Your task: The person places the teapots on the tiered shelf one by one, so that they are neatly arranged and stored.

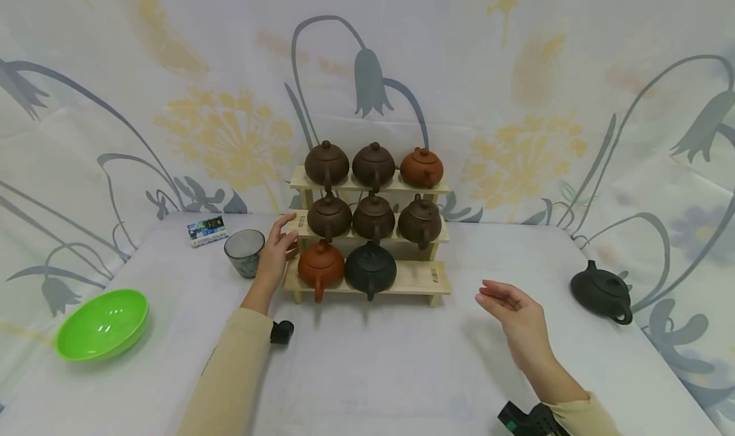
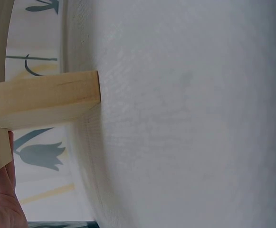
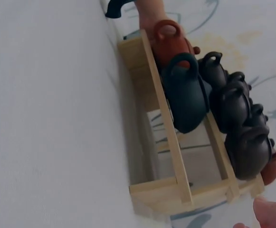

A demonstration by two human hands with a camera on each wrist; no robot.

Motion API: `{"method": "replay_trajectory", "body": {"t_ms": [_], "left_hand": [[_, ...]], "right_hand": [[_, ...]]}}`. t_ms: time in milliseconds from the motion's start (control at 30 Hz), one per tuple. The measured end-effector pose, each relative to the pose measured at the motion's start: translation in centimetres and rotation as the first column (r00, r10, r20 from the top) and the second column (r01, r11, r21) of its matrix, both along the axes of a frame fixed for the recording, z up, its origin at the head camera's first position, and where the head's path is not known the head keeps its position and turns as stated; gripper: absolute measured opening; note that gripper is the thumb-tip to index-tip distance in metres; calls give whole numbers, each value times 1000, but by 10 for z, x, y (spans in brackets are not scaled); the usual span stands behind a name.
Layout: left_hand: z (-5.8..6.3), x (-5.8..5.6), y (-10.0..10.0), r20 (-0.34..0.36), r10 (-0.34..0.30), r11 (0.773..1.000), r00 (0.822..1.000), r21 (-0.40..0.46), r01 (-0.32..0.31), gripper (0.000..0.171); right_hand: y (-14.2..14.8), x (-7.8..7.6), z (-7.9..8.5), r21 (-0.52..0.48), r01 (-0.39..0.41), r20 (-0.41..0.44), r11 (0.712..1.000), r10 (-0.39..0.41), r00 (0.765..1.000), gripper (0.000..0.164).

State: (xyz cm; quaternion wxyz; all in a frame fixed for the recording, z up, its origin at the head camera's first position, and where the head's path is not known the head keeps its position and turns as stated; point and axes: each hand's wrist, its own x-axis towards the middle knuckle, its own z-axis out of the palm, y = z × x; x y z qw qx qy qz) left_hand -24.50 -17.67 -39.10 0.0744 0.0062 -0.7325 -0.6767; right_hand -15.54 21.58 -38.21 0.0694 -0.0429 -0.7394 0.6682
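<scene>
A three-tier wooden display stand holds small clay teapots in rows. Its lowest tier carries an orange-red teapot and a dark blue-green teapot, side by side toward the left. Brown teapots fill the middle tier; on top are two more brown ones and a reddish one. My left hand grips the stand's left end, fingers at the middle tier's edge. Right of the stand, my right hand hovers over the table with loosely bent fingers, holding nothing. A black teapot lies farther right.
Just left of my left hand stands a grey patterned cup, with a small colourful packet behind it. A green bowl sits at the table's left side. Floral cloth hangs close behind the stand.
</scene>
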Motion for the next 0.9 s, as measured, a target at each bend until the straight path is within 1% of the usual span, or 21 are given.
{"method": "replay_trajectory", "body": {"t_ms": [133, 267, 367, 467, 600, 700, 833, 867, 900], "left_hand": [[0, 0, 1, 3, 0, 1000, 1000, -1, 0, 44], [1, 1, 1, 8, -5, 1000, 1000, 3, 5, 44], [2, 1, 1, 13, -7, 1000, 1000, 5, 7, 44], [2, 0, 1, 17, -4, 1000, 1000, 1, 4, 44], [1, 0, 0, 16, 0, 1000, 1000, 2, 0, 44], [0, 0, 0, 15, -1, 1000, 1000, 0, 1, 44], [0, -1, 0, 11, 4, 1000, 1000, -4, -4, 44], [0, -1, -1, 8, 5, 1000, 1000, -6, -5, 44], [-1, -1, -1, 6, 5, 1000, 1000, -9, -5, 44]], "right_hand": [[17, 2, -3, -25, 39, -26, 999, -39, 999, 26], [31, 5, 0, -65, 55, -37, 996, -57, 998, 22], [41, 7, 1, -125, 71, -32, 990, -75, 997, 23], [52, 8, 0, -142, 107, -21, 984, -111, 994, 24], [70, 8, -9, -139, 154, -22, 978, -158, 987, 27], [91, 4, -24, -130, 182, -25, 975, -187, 982, 30], [121, -3, -45, -144, 208, -31, 968, -214, 976, 46], [126, -4, -47, -147, 214, -32, 966, -221, 975, 48], [128, -2, -44, -151, 230, -15, 961, -235, 972, 46]]}}
